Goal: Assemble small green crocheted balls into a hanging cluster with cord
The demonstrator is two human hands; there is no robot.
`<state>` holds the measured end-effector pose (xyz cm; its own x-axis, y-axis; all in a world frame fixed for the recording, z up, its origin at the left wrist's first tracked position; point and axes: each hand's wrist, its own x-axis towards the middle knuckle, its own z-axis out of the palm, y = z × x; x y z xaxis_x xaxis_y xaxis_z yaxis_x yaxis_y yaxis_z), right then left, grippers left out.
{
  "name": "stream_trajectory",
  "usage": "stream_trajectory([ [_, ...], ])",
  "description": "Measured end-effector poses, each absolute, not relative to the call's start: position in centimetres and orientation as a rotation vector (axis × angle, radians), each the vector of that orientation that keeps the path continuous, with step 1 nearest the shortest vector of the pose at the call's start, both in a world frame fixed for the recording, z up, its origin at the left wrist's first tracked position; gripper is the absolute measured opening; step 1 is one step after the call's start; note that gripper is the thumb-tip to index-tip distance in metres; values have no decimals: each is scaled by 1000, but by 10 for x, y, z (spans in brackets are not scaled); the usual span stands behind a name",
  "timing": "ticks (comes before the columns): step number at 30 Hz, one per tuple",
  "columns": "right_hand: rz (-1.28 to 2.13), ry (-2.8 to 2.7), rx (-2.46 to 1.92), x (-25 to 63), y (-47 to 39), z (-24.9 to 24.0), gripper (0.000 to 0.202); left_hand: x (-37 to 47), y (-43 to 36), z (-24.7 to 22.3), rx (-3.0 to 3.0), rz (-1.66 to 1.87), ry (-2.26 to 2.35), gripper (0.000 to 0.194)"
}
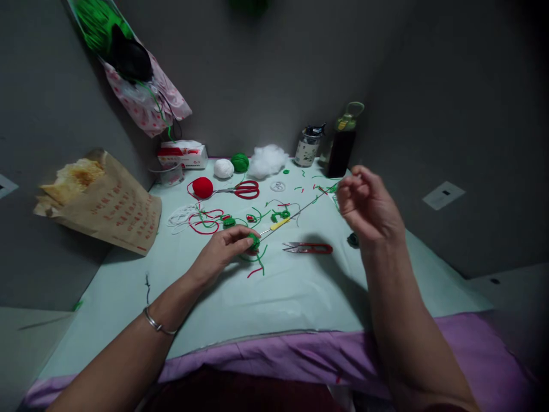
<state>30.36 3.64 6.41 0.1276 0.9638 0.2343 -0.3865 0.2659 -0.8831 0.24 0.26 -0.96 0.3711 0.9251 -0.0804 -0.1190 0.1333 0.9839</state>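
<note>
My left hand (229,246) is closed on a small green crocheted piece (254,242), fingers and thumb pinching its left side. A crochet hook (279,224) with a yellow grip points its metal end at the piece; whether it is stuck in cannot be told. From the piece a thin dark thread (306,206) runs taut, up and right, to my raised right hand (364,203). That hand is closed, its fingertips pinched at the thread's end. Just below lie red-handled thread snips (307,248). Green and red yarn ends (259,266) hang by the piece.
Behind are red-handled scissors (240,189), balls of red yarn (202,187), white yarn (223,168) and green yarn (239,162), and white stuffing (268,161). A paper food bag (115,209) stands left. A dark bottle (342,146) and a pen cup (307,150) stand back right.
</note>
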Motion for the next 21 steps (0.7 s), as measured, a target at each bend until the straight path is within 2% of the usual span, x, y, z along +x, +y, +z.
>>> stream_trajectory([
  [3, 852, -979, -766, 334, 41, 64, 24, 1, 4, -11, 1158, 896, 882, 21],
  [10, 816, -961, -840, 301, 36, 57, 8, 4, 1, -4, 1074, 893, 862, 32],
  [14, 731, -1462, -938, 255, 18, 51, 6, 5, 1, -3, 1079, 968, 817, 29],
  [21, 192, -2074, -871, 226, -1, 37, 15, 4, 3, -4, 1107, 1004, 799, 26],
])
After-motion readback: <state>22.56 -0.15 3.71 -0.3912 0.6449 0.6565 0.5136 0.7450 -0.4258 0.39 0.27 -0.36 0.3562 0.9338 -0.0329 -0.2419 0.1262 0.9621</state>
